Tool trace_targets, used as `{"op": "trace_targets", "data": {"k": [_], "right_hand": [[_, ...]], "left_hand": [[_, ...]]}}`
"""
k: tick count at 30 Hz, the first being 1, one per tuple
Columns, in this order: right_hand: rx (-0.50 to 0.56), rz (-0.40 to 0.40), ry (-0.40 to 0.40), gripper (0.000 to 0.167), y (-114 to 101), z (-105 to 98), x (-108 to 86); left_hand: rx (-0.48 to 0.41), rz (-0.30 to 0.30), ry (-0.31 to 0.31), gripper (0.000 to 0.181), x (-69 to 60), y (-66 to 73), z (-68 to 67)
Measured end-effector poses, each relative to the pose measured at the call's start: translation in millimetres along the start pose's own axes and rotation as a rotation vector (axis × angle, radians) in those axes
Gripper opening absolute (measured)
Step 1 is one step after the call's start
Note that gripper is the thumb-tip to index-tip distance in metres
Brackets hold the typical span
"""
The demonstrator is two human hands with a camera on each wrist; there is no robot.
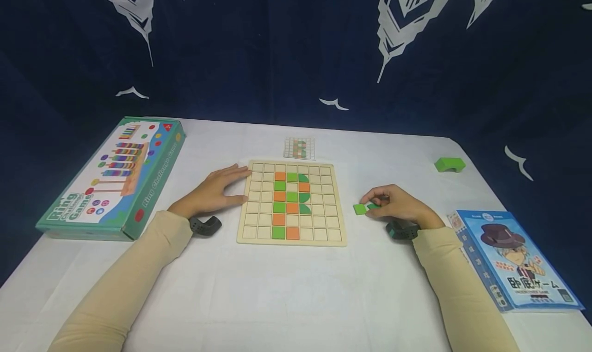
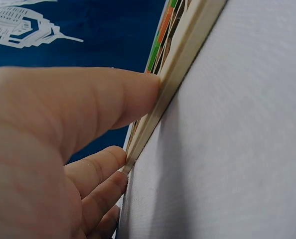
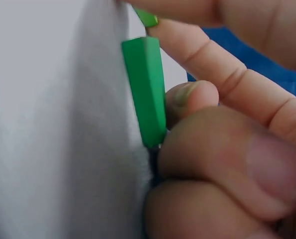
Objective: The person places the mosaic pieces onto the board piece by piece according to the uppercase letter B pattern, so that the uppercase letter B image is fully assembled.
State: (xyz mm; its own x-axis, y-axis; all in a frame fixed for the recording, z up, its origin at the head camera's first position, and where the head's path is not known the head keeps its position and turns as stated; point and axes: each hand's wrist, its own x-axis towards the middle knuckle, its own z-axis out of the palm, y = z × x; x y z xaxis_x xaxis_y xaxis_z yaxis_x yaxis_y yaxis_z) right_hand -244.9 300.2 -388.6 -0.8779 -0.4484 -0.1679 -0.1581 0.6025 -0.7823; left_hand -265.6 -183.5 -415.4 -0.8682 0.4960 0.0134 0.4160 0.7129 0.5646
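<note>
A wooden grid board [image 1: 259, 235] lies mid-table with orange and green square tiles and dark green rounded tiles in its cells. My left hand [image 1: 210, 191] touches the board's left edge with thumb and fingertips, fingers extended; the left wrist view shows the thumb [image 2: 133, 94] against the rim. Right of the board, my right hand [image 1: 393, 204] pinches a light green square tile [image 1: 359, 209] between thumb and index finger. Under that hand is a dark green tile [image 3: 145, 92], beside its curled fingers. Beyond the board lies a small pattern card [image 1: 299, 148] with a matching grid.
A ring game box [image 1: 111, 177] lies at the left. At the right are a blue game box [image 1: 518, 259] and a light green arch block [image 1: 449, 164] farther back. A dark blue patterned cloth [image 1: 277, 49] hangs behind the white table [image 1: 277, 300].
</note>
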Motion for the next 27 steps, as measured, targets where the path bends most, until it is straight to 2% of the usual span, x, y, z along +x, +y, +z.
{"op": "trace_targets", "data": {"k": [9,17,27], "right_hand": [[-0.003,-0.050,0.052,0.029,-6.3,2.8,1.6],[-0.040,-0.053,0.079,0.027,-23.2,10.3,4.5],[0.153,0.000,0.032,0.031,-38.6,26.3,9.1]], "left_hand": [[0.001,0.005,-0.002,0.077,0.6,-1.1,0.5],[0.010,0.013,0.003,0.077,-0.2,1.7,-0.8],[0.008,0.031,0.013,0.076,-1.0,2.2,-0.3]]}}
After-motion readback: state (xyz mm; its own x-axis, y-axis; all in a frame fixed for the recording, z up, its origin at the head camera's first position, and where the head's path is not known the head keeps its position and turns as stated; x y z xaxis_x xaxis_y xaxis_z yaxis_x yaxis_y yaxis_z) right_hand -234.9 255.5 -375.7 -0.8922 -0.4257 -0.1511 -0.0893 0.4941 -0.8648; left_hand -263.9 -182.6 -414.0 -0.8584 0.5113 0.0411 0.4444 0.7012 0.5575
